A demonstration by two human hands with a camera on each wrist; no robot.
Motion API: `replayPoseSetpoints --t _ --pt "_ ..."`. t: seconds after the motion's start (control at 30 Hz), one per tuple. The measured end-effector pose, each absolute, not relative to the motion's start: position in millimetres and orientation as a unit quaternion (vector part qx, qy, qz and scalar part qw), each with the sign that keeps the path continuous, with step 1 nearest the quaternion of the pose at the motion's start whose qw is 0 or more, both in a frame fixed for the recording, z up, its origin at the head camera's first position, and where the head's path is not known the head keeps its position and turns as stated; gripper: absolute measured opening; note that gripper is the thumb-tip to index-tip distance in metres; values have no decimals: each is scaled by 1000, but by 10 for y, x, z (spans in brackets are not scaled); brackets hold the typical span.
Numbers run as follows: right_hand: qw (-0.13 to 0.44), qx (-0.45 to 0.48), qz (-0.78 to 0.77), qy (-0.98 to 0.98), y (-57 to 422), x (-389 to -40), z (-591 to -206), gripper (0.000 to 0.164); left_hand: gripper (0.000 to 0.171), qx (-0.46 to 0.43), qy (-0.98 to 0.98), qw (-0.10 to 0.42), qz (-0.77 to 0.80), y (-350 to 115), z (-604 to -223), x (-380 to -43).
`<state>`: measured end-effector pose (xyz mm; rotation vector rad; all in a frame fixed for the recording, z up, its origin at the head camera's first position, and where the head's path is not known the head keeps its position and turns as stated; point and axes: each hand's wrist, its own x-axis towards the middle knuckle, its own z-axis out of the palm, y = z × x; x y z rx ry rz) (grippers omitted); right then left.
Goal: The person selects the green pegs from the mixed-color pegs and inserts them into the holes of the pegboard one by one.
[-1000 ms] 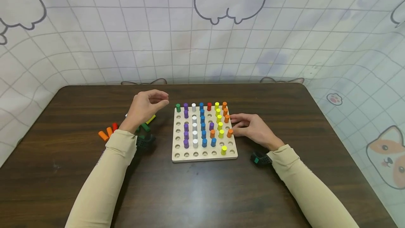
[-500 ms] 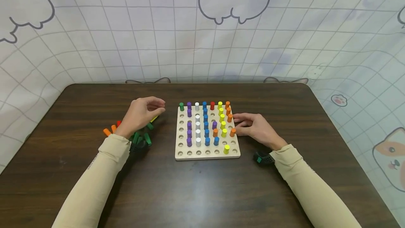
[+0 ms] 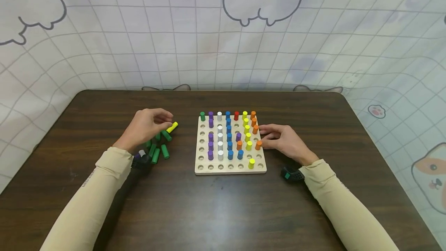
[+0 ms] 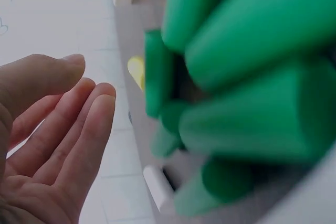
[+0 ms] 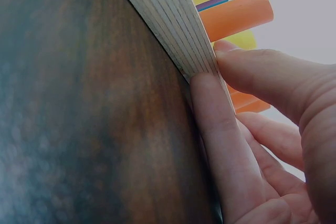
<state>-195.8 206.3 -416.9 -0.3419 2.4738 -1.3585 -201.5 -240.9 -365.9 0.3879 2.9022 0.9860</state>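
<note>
A square wooden pegboard (image 3: 215,162) sits mid-table, partly filled with upright purple, white, blue, yellow and orange pegs, plus one green and one red. My right hand (image 3: 285,141) holds its right edge; in the right wrist view the thumb touches the top rim while a finger (image 5: 220,129) lies along the side. Left of the board, my left hand (image 3: 146,124) hovers over loose pegs, and the left wrist view has its fingers extended with nothing between them. Several green pegs (image 3: 165,151) and a yellow peg (image 3: 172,127) lie below and beside it.
A white peg (image 3: 141,153) lies near the left wrist, partly hidden by the dark wrist strap (image 3: 141,162). The dark wooden table (image 3: 223,212) ends at a back edge against a white gridded cloth (image 3: 209,49).
My left hand has moved left and slightly down, away from the board and over the loose pegs. The right hand stays at the board's edge. The head view has shifted slightly.
</note>
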Motion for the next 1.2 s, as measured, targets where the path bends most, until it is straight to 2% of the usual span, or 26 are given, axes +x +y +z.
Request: replayPoseSetpoints --t 0.73,1.2 --pt "154 -121 -473 859 2076 -1963 -4159 59 28 133 959 64 241 -2858 -3561 -1813" --pt "154 -125 -471 860 2081 -1962 -4158 59 28 133 962 45 234 -2879 -3652 -1757"
